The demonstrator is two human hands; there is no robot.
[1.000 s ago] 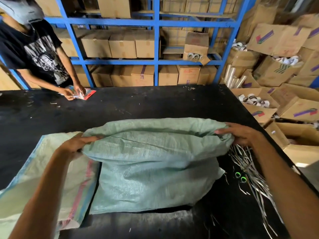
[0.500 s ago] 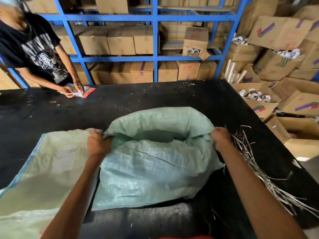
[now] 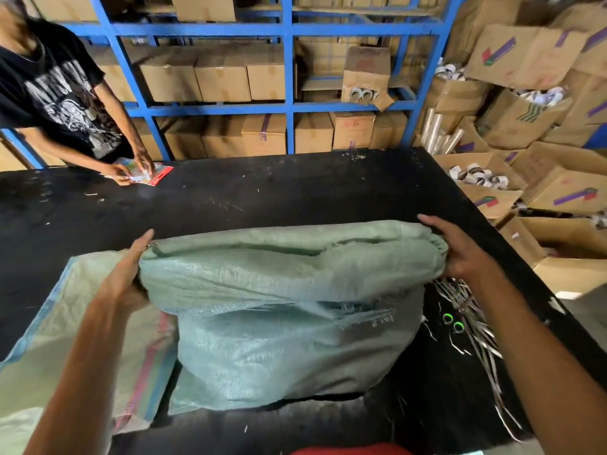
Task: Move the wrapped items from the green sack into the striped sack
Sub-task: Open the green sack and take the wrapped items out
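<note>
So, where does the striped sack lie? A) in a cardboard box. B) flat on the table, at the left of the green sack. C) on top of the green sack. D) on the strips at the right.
B: the striped sack lies flat on the black table, at the left side of the green sack.

- A single wide-angle view from the person's head looks forward and down over the black desk [image 3: 295, 192].
- The pale green woven sack [image 3: 279, 349] lies close beneath the lens.
- The blue steel shelf rack [image 3: 289, 106] stands opposite, beyond the desk's far edge.
</note>
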